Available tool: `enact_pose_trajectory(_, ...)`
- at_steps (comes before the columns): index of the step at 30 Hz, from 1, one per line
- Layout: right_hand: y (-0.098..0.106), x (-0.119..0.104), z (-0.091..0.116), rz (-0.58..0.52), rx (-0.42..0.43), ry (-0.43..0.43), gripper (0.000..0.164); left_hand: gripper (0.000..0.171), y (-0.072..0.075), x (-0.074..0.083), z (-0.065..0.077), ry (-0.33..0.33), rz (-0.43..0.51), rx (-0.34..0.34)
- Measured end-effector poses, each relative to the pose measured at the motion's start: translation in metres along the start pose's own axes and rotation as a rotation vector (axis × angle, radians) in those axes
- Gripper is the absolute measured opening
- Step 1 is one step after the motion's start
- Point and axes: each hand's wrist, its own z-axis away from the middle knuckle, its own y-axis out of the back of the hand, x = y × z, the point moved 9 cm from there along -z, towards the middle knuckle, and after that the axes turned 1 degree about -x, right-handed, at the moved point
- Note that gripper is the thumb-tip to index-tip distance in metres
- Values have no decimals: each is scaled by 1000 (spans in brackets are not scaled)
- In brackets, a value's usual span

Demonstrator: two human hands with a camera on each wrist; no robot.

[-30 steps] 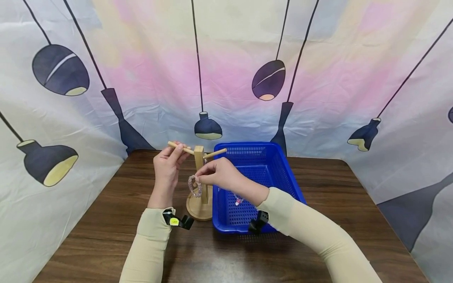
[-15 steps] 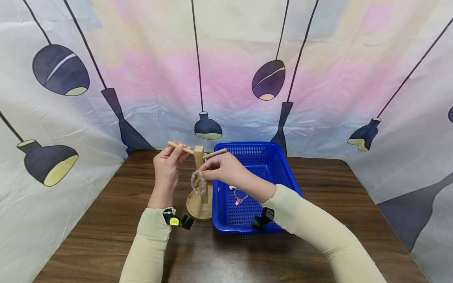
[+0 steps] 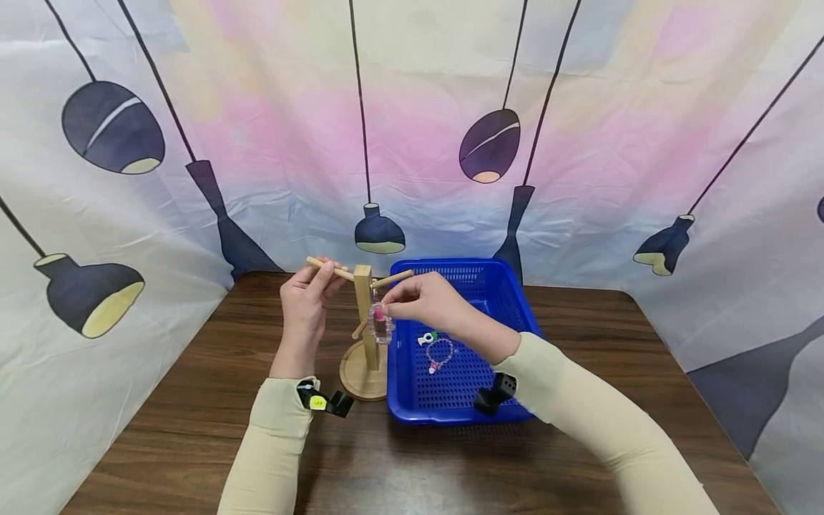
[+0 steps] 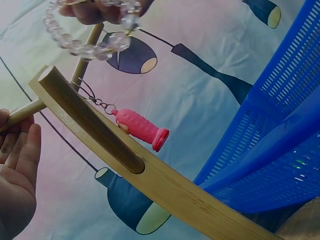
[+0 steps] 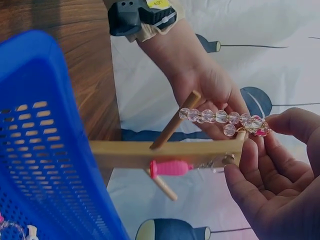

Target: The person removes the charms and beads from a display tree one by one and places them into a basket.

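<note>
With my left hand (image 3: 304, 311) I hold an upper peg of a wooden peg stand (image 3: 363, 290). The thumb and fingers of my right hand (image 3: 430, 300) pinch a clear-pink beaded bracelet (image 5: 220, 116) near the post. In the left wrist view the bracelet (image 4: 90, 51) hangs from the fingertips, apart from the nearby pegs. A pink keychain charm (image 4: 137, 126) dangles by its metal ring from the stand's peg on the right. The right wrist view shows this pink charm (image 5: 171, 168) beside the post, below the right fingertips.
A blue plastic basket (image 3: 400, 408) stands just right of the stand on the brown wooden table (image 3: 193, 415). Inside lie a pink beaded bracelet (image 3: 434, 367) with a charm and a small white-and-green trinket (image 3: 428, 337). A lamp-print cloth (image 3: 290, 143) hangs behind.
My right hand has moved right and slightly up with the bracelet, from left of the post to its right side. The left hand has stayed on the peg. More of the basket's contents shows.
</note>
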Motion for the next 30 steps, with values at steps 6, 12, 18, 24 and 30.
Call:
enact_pose_trajectory(6,9,11,3,-1,0,-31,18,22,-1,1,0,-3,4,0)
enact_pose_trajectory(12,16,32,2,-12,7,-104,20,22,0,0,0,2,9,6)
enact_pose_trajectory(18,23,55,-1,14,6,-163,21,21,0,0,0,-4,6,13)
enact_pose_trajectory(24,24,71,-5,47,-34,-201,20,21,0,1,0,-6,-3,7)
enact_pose_trajectory(30,21,85,-12,77,-81,-219,21,22,-1,1,0,-3,5,5)
